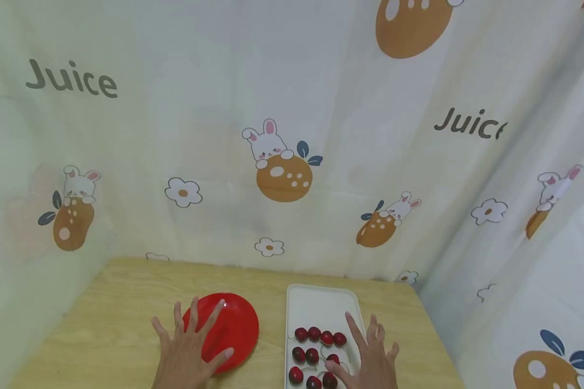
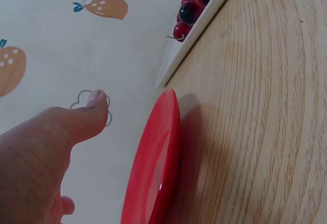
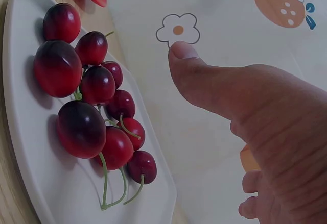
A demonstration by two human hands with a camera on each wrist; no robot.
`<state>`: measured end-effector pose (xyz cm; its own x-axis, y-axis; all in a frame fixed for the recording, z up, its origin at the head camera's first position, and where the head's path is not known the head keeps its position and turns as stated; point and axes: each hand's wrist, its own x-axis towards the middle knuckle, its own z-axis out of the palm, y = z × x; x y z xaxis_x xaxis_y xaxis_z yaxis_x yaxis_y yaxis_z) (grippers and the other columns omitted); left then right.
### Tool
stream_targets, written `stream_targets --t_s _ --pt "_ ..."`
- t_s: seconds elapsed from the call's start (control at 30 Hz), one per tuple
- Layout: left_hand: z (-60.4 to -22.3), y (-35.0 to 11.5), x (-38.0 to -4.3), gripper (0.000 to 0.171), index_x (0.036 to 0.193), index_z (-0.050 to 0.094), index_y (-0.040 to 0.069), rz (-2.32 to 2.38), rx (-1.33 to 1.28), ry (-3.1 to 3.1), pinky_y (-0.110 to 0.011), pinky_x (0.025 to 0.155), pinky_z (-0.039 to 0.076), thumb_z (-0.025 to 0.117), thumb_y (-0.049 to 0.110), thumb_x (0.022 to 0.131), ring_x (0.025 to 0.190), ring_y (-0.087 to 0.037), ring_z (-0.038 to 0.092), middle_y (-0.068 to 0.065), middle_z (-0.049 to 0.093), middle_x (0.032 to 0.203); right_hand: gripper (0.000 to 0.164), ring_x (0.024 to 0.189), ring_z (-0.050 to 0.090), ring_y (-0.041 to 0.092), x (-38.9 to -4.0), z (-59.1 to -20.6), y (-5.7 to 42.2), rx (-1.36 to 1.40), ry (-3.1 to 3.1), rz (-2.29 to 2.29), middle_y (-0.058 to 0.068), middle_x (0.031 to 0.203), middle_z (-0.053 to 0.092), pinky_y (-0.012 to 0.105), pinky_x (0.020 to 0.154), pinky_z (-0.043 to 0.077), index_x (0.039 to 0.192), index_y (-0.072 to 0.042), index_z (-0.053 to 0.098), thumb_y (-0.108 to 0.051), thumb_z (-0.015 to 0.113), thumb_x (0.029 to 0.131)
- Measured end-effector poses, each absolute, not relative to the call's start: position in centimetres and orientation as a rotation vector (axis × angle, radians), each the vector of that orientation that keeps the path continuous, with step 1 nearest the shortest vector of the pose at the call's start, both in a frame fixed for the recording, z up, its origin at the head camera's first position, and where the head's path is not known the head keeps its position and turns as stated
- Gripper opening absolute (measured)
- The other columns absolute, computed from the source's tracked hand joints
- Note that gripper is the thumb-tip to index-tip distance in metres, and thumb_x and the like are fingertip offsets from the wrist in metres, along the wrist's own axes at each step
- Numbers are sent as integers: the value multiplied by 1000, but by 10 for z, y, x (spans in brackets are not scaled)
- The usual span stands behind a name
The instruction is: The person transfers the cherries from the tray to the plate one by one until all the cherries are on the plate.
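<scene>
My left hand point(image 1: 187, 346), fingers spread, hovers over the left part of a round red plate point(image 1: 240, 329). In the left wrist view its thumb point(image 2: 84, 119) stands apart from the plate's rim point(image 2: 166, 147). Over the right side of a white rectangular tray point(image 1: 316, 302) is my right hand point(image 1: 372, 356), also with fingers spread and holding nothing. Several dark red cherries point(image 1: 313, 333) lie in rows on the tray, some with green stems. The right wrist view shows the right thumb point(image 3: 204, 78) clear of the cherries point(image 3: 80, 128). Both hands partly hide what is under them.
The plate and tray stand side by side on a light wood-grain table point(image 1: 126, 292), with a strip of wood between them. A pale curtain point(image 1: 199, 135) printed with rabbits, fruit and flowers hangs behind the table and along its sides.
</scene>
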<state>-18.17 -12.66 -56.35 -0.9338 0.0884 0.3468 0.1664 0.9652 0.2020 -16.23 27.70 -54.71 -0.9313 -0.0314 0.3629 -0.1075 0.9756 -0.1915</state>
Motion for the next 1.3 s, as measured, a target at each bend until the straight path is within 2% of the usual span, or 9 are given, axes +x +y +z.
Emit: stream_targets --t_s 0.3,0.4,0.53,0.6,0.67,0.8,0.83,0.97,1.3 --pt "-555 -129 -177 99 171 34 29 -488 -120 -2788 -93 112 21 80 60 90 150 -63 38 -31 41 168 104 147 45 63 -152 -537 277 38 -2794 475 43 164 40 91 106 34 166 -22 46 -65 87 81" --pt "-548 -133 -177 94 174 27 27 -667 -10 -2817 -84 109 42 77 48 98 138 -63 53 -34 38 169 86 148 46 61 -153 -532 276 -68 -2809 652 40 165 41 83 112 38 163 -14 52 -51 84 93" --pt "-543 -139 -176 81 174 30 20 -907 169 -2782 -52 73 65 71 32 105 84 -46 74 -36 54 156 57 143 55 58 -153 -528 277 -195 -2764 774 36 158 54 72 113 47 153 -2 60 -26 76 104" --pt "-543 -143 -176 73 171 37 14 -930 231 -2748 -38 58 56 68 28 106 60 -31 64 -33 68 138 47 136 64 53 -152 -527 278 -223 -2732 728 32 149 63 67 110 52 146 -1 65 -21 74 105" --pt "-543 -148 -176 65 167 44 12 -908 287 -2720 -32 53 39 65 27 107 52 -21 50 -28 77 117 38 119 75 46 -150 -527 279 -255 -2713 651 27 133 75 61 98 60 137 -2 72 -21 74 104" --pt "-547 -156 -175 57 161 52 8 -890 387 -2687 -35 57 40 61 30 108 66 -31 66 -23 78 109 26 78 78 25 -148 -527 281 -330 -2689 568 13 98 85 45 68 59 117 -5 81 -25 76 103" --pt "-549 -158 -174 57 160 52 7 -915 409 -2676 -38 59 44 61 30 108 73 -36 70 -25 78 118 24 74 76 22 -148 -527 280 -347 -2683 583 11 92 84 41 66 57 114 -5 82 -25 76 103" --pt "-556 -162 -176 60 160 49 4 -998 477 -2672 -52 75 52 62 29 107 97 -42 75 -26 74 129 20 76 72 17 -148 -533 281 -384 -2636 718 6 86 81 29 66 51 111 -2 83 -20 76 103" --pt "-576 -169 -184 59 155 51 -4 -1124 496 -2701 -47 78 52 62 29 107 93 -33 75 -25 78 123 19 79 67 14 -150 -550 284 -465 -2667 893 7 90 79 23 67 47 111 0 83 -15 76 103"
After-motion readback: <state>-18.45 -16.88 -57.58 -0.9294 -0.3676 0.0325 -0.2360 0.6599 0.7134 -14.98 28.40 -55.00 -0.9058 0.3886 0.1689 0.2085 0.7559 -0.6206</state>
